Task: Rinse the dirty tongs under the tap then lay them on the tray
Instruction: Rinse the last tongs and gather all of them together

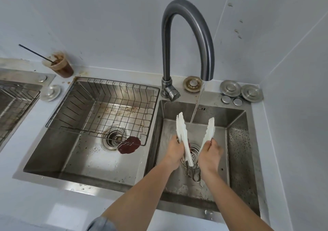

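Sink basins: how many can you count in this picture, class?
3: the right basin under the running tap, the middle basin holding a wire rack, and a far-left basin cut off by the picture's edge; more may lie beyond.

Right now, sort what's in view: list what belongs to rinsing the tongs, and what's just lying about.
Job: tongs, gripped by the left hand and right hand; tap; running water; right basin.

Lying about: cup of brown drink; wire rack and dark red scrap in the left basin; round metal plugs behind the sink.
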{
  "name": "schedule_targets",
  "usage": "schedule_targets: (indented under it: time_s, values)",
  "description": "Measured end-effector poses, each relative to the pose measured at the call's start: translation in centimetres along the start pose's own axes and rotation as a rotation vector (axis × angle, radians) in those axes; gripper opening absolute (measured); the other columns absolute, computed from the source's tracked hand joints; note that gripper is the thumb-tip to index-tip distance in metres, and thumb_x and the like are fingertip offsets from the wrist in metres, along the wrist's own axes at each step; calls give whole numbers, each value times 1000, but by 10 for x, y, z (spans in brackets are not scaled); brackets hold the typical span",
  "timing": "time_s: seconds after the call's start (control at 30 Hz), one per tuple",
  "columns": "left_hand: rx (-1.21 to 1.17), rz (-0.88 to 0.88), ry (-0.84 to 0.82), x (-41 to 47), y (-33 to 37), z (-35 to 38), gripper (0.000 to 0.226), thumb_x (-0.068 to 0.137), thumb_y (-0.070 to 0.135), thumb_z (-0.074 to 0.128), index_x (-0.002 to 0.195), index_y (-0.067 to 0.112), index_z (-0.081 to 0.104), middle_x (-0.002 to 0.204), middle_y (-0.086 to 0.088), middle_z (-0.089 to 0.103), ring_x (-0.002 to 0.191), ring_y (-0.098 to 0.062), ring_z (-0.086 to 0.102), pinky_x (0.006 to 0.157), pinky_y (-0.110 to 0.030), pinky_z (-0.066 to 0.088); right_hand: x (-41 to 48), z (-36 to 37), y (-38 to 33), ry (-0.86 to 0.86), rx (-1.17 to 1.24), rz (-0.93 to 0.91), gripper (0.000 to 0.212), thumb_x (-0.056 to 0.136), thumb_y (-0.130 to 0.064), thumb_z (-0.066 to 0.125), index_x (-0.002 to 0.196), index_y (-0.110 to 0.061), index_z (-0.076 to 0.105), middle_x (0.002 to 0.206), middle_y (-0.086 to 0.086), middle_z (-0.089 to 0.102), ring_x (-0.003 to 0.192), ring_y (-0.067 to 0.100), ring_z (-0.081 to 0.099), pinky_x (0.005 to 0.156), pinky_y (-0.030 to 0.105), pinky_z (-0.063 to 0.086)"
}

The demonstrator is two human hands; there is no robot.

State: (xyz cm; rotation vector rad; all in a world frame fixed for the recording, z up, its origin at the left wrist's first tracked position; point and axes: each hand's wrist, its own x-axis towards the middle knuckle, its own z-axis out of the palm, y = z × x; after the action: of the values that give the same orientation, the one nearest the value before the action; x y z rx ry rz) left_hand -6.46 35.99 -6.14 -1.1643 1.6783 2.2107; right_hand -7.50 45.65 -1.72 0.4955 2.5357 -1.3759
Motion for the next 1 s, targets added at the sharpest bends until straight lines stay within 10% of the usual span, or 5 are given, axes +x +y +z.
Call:
schedule_targets:
  time_s: [0.2,0.47,0.6,0.73,1.0]
  values:
    - [-173,-89,-36,-10,-6,3,10,97,9,49,95,11,59,58,5,56,53,-9,53,54,-24,47,-2,-2,-5,-49,-103,25,47,91,-5,53,135,-9,39,128,18,43,89,26,54,86,37,46]
    - [-492,-210,-108,-12,11,9,64,90,66,33,107,11,59,92,-15,63,76,-23,63,71,-36,54,5,-15,-14,-18,-197,79,60,90,7,47,145,-2,25,140,25,41,116,40,53,92,41,48]
    - [-235,-96,-74,-3,37,18,48,85,32,67,124,16,45,103,-8,59,82,-22,65,65,-33,57,3,-17,-24,2,-245,20,65,88,7,49,147,-1,23,144,25,35,121,40,49,99,42,44]
    - [-122,-118,-42,9,59,36,34,88,0,54,117,12,41,91,-13,57,67,-22,60,52,-31,50,1,-15,-37,9,-239,-7,68,87,-2,52,147,-8,21,143,24,33,121,40,46,100,49,43]
    - [37,-213,-144,28,86,50,36,92,4,54,126,-7,48,81,-21,63,55,-26,63,51,-32,56,2,-19,-51,64,-89,-15,73,92,-30,54,150,-19,11,146,19,30,126,36,42,103,48,36]
